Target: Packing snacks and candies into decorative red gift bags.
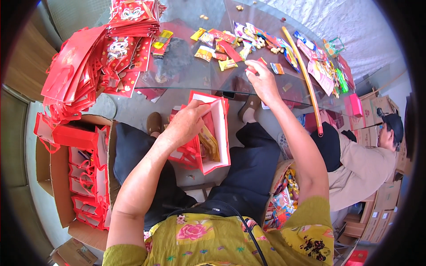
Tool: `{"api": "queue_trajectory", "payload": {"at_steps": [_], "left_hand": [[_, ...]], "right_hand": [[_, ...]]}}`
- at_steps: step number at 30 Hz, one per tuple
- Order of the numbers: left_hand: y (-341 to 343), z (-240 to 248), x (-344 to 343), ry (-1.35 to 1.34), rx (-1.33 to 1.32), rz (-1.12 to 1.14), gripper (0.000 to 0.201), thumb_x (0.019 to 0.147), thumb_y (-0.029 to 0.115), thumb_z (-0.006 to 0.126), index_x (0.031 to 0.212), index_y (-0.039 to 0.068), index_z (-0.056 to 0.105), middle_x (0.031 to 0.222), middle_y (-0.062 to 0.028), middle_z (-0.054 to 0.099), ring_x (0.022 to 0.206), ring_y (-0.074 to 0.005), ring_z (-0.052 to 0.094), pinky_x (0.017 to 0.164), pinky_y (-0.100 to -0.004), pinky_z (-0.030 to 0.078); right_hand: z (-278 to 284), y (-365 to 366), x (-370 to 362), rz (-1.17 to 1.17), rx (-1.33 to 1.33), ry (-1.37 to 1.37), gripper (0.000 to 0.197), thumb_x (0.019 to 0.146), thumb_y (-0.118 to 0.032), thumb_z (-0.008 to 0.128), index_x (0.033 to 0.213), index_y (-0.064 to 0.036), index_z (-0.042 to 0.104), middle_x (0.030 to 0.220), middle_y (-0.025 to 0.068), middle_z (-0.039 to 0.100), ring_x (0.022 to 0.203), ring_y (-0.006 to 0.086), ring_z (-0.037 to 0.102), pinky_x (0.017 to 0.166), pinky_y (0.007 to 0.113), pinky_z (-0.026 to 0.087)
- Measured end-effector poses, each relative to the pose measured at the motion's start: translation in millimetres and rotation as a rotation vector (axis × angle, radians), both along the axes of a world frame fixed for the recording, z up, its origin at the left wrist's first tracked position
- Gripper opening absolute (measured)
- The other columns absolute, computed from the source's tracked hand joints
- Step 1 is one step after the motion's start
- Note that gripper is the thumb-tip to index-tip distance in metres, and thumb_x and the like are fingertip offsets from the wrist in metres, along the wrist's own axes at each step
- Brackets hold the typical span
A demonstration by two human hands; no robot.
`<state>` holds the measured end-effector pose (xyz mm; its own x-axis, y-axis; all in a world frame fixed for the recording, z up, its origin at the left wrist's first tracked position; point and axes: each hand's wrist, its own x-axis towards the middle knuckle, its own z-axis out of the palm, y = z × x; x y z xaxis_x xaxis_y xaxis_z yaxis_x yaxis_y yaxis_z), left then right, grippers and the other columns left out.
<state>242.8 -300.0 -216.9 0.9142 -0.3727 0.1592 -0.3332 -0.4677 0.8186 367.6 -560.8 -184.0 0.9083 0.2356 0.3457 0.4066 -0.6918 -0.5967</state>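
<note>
By the near edge of the clear glass desk (pixel 186 77), over grey floor (pixel 132 107), the left hand (pixel 186 123) grips a red paper bag (pixel 220 133); the right hand (pixel 263 83) pinches a half-hidden red packet (pixel 251 69).

at the centre, the left hand (pixel 188 123) grips the rim of an upright-sided, white-lined red paper bag (pixel 221 146) with a yellow packet (pixel 209 144) inside. toward one o'clock, the right hand (pixel 264 83) pinches a small red wrapped piece (pixel 254 66). small multicoloured wrapped sweets (pixel 230 49) lie at twelve, stacked red paper bags (pixel 75 64) at ten, a brown cardboard box (pixel 63 197) at eight.
</note>
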Motion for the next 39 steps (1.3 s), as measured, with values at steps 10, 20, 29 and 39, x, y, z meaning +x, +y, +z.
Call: {"api": "queue_trajectory", "payload": {"at_steps": [10,20,29,39], "left_hand": [[-1.8,-4.4,0.7,0.060,0.065,-0.001,0.047,0.082,-0.003,0.048,0.128,0.004,0.055,0.125,-0.0179,0.051,0.116,-0.0381,0.052,0.098,-0.0430,0.043],[-5.4,2.0,1.3,0.084,0.085,-0.010,0.045,0.083,0.001,0.051,0.128,0.002,0.054,0.121,-0.0195,0.051,0.106,-0.0393,0.057,0.090,-0.0456,0.047],[-6.1,7.7,1.1,0.111,0.088,0.006,0.044,0.083,0.001,0.052,0.127,0.002,0.054,0.120,-0.0189,0.052,0.105,-0.0389,0.058,0.090,-0.0455,0.047],[-11.0,5.2,1.2,0.085,0.108,-0.005,0.043,0.083,0.001,0.052,0.127,0.001,0.054,0.120,-0.0186,0.052,0.106,-0.0380,0.058,0.090,-0.0451,0.048]], "right_hand": [[-9.0,24.4,101.7,-0.025,-0.240,-0.256,0.034,0.079,-0.005,0.063,0.113,-0.0009,0.061,0.121,0.0181,0.059,0.113,0.0362,0.056,0.099,0.040,0.044],[-22.0,21.2,146.1,-0.136,-0.766,-0.123,0.035,0.086,-0.012,0.051,0.118,-0.0069,0.065,0.149,0.0115,0.039,0.139,0.0322,0.033,0.107,0.050,0.035],[-14.0,17.0,143.9,-0.196,-0.625,-0.143,0.035,0.089,-0.008,0.046,0.123,-0.0033,0.054,0.139,0.0111,0.047,0.132,0.0308,0.041,0.103,0.046,0.038],[-18.4,22.5,147.8,-0.137,-0.776,-0.209,0.037,0.088,-0.009,0.047,0.123,-0.0075,0.060,0.147,0.0100,0.041,0.140,0.0308,0.030,0.109,0.049,0.032]]}}
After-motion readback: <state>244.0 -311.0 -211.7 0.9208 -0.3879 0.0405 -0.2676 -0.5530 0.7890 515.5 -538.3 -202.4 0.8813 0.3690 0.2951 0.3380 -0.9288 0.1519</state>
